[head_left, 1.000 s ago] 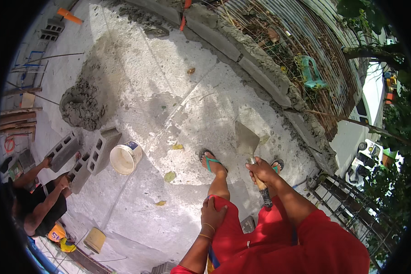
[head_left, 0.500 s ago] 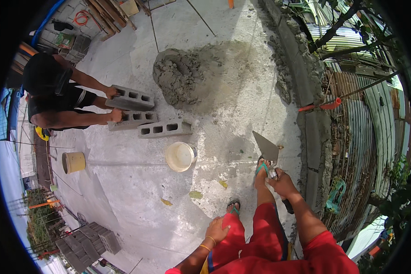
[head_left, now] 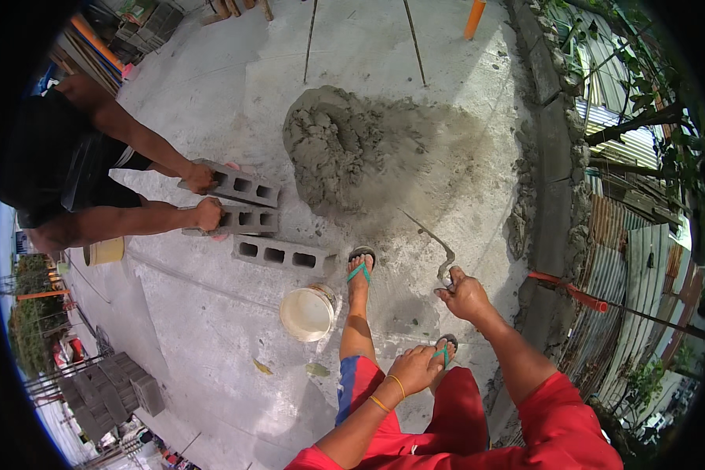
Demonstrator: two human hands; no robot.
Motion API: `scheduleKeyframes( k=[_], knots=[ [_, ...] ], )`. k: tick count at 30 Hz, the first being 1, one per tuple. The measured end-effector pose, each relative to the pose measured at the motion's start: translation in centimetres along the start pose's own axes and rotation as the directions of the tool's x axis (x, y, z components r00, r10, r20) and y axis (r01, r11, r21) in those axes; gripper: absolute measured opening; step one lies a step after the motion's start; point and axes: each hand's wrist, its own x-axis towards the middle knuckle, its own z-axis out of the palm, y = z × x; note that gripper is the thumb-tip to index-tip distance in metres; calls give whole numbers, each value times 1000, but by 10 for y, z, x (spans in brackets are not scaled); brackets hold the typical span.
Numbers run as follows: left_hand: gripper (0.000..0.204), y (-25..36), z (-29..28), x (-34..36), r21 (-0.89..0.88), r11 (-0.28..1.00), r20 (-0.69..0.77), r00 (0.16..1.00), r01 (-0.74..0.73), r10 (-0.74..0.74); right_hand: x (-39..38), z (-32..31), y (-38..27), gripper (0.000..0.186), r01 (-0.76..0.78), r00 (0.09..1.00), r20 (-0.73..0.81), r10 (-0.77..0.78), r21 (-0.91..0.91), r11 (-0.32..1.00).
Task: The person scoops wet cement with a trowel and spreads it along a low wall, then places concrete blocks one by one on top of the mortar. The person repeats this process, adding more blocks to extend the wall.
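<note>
Two hands differ: the right hand (head_left: 464, 295) grips a trowel (head_left: 431, 237), blade aimed at the mortar pile (head_left: 333, 149). The left hand (head_left: 413, 368) rests loosely curled and empty on the knee, seemingly bracing the stance beside the white bucket (head_left: 307, 312).

At the lower right of the frame the right hand (head_left: 464, 296) grips the handle of a trowel (head_left: 429, 235), whose thin blade points up-left toward the mortar heap (head_left: 338, 149) in the upper centre. The left hand (head_left: 412, 370) rests on the person's thigh at the lower centre, empty. A white bucket (head_left: 307, 313) stands just left of the forward foot in a green-strapped sandal (head_left: 360, 266). Left of centre lie three grey hollow concrete blocks (head_left: 283, 254); a co-worker's hands (head_left: 204, 196) hold the two upper ones. A low stone kerb (head_left: 554, 157) runs down the right side.
</note>
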Motion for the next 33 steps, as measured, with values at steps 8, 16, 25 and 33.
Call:
scheduleKeyframes(
  k=[8,16,25,33],
  knots=[
    [40,-109,-50,172,-110,985,256,962,130,-98,384,-20,-68,52,15,997,-71,-38,-307,952],
    [47,-138,-79,197,-294,953,179,983,80,-27,623,94,-108,45,-12,999,37,37,-523,853],
    [56,-140,-111,227,-393,907,297,954,155,-34,531,71,-39,48,0,976,168,138,-636,772],
    [50,-149,-105,224,-313,942,169,983,119,-69,555,162,-46,50,-82,957,207,203,-477,875]
  ],
)
